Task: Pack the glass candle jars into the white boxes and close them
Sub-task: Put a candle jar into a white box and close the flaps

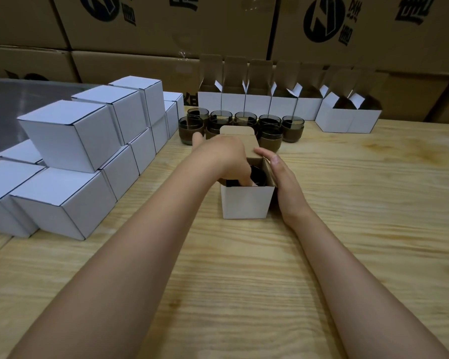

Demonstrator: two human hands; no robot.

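Jar [257,174] seated inside open box [246,202] on table [244,281]. Left hand [224,156] dipped into box, fingers bent; grip on jar not discernible. Right hand [283,177] pressed flat, fingers straight, against box's right side.

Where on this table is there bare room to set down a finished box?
Widest free patch: bare table right of the right hand, in front of the row of open boxes. Another lies nearest you, between the forearms. Crowded: the closed boxes stacked left, and the candle jars behind the box being packed.
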